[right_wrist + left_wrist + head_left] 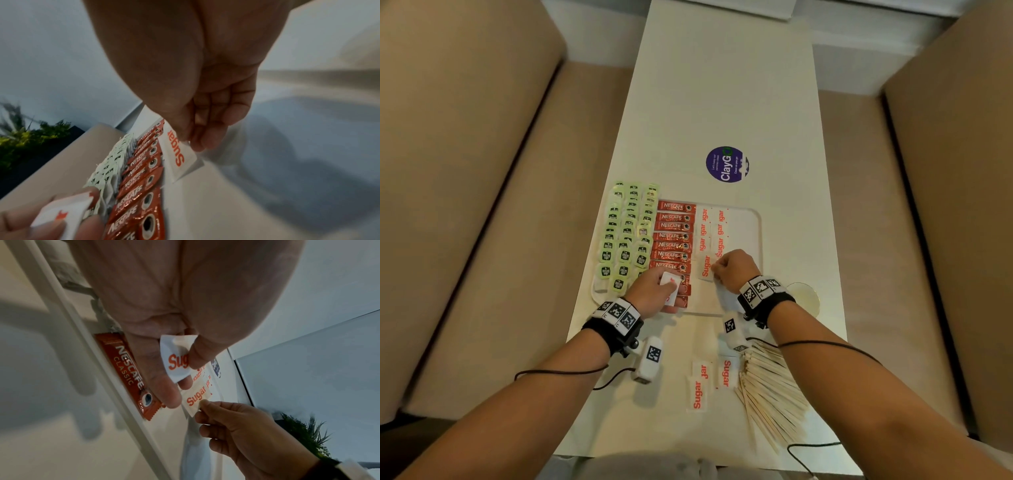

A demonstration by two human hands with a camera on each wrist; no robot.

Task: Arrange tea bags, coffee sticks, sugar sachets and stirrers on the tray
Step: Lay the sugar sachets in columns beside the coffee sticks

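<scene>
A white tray (756,219) holds green tea bags (625,236) on its left, red coffee sticks (671,236) in the middle and sugar sachets (711,228) to their right. My left hand (665,286) hovers over the near coffee sticks and pinches one sugar sachet (175,360) between thumb and fingers. My right hand (717,270) pinches the near corner of another sugar sachet (179,155), which lies at the front of the sugar column beside the coffee sticks (141,180). Loose sugar sachets (698,394) and a fan of wooden stirrers (770,394) lie on the table near me.
The tray sits on a long white table (722,102) with beige sofas on both sides. A round purple sticker (726,164) lies beyond the tray. A pale round disc (804,296) rests right of the tray. The tray's right part is bare.
</scene>
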